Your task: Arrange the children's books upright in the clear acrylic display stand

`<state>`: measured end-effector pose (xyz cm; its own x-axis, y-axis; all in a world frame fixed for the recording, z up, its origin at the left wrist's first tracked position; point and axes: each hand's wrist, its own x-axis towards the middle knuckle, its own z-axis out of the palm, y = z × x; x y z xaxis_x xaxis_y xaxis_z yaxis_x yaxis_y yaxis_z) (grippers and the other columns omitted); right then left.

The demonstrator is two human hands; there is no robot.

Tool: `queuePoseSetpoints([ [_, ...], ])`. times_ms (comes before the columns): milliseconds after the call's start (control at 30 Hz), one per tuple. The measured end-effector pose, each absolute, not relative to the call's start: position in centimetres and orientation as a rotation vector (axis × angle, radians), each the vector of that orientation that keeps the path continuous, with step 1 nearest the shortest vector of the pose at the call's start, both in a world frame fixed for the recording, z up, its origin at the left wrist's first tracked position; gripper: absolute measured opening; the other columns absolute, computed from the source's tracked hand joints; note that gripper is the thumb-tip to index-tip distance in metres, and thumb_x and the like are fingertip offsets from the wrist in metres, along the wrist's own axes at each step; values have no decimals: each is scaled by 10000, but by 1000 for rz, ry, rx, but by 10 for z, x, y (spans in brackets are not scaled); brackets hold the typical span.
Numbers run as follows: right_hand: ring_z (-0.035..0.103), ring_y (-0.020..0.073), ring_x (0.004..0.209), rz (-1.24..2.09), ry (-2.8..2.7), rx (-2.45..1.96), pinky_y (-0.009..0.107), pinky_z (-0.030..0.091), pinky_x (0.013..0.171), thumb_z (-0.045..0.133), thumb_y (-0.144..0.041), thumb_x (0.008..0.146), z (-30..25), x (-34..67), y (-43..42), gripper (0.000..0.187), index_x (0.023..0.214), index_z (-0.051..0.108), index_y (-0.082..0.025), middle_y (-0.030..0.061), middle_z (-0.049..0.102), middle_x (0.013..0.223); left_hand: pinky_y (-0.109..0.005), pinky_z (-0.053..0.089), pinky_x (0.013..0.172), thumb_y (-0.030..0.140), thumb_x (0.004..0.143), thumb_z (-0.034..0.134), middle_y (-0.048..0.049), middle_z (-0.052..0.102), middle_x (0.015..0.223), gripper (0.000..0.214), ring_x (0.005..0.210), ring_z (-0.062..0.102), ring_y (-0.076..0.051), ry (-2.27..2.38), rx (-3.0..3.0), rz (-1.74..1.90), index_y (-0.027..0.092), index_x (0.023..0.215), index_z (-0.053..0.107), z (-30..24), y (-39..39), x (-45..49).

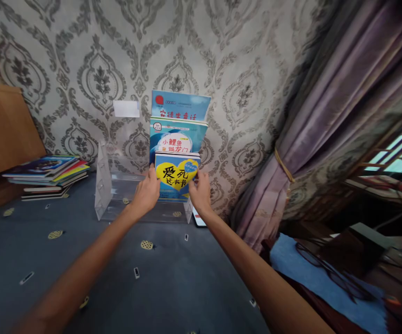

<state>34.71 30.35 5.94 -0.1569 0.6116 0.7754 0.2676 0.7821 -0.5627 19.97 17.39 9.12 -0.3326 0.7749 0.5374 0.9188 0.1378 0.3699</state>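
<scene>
Both my hands grip a blue book with a yellow heart on its cover (pixel 166 188). My left hand (pixel 147 188) is closed on its left edge, my right hand (pixel 201 188) on its right edge. The book is upright at the right part of a clear tiered display rack (pixel 104 197); whether its lower edge rests on the rack I cannot tell. Behind it stands a teal book (pixel 178 127) with a white oval on its cover. Farther back and higher, a light blue book (pixel 183 104) with red lettering leans upright.
A stack of books (pixel 56 171) lies at the left beside a wooden cabinet (pixel 8 125). The phone (pixel 200 220) is partly hidden by the rack's right end. A tied purple curtain (pixel 291 144) hangs at the right, above eyeglasses (pixel 322 262) on a blue cloth (pixel 354 297).
</scene>
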Motion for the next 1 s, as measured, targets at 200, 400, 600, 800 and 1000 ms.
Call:
queuePoseSetpoints([
  [200,546,267,933,316,-1742,-742,439,506,852,456,-189,820,59,347,299,250,1027,594,-203,93,547,979,-467,534,881,201,992,318,-265,605,1313,530,1076,675,-366,-2273,-1644,-855,39,1490,237,97,173,203],
  [400,545,252,887,287,-1757,-751,428,504,834,451,-175,786,62,349,298,244,991,580,-206,73,544,934,-475,534,888,207,990,348,-263,585,1349,541,1074,679,-365,-2254,-1655,-884,71,1504,250,96,170,201],
  [600,532,281,1010,240,-1766,-775,459,487,902,441,-202,822,60,345,294,359,1167,539,-209,103,546,1034,-488,544,884,204,987,365,-267,582,1361,663,1023,697,-356,-2188,-1687,-994,94,1574,77,89,175,195],
  [800,524,315,1053,215,-1740,-854,512,462,943,434,-194,823,53,337,286,436,1254,500,-185,133,542,1073,-484,550,882,156,981,333,-254,539,1423,682,1058,685,-360,-2177,-1695,-997,138,1595,37,87,177,193],
  [1000,528,294,1021,242,-1728,-845,493,468,945,445,-170,794,56,338,284,355,1134,544,-196,110,551,1024,-494,550,869,144,980,301,-247,561,1398,682,1030,692,-354,-2170,-1693,-982,149,1599,17,87,176,193],
])
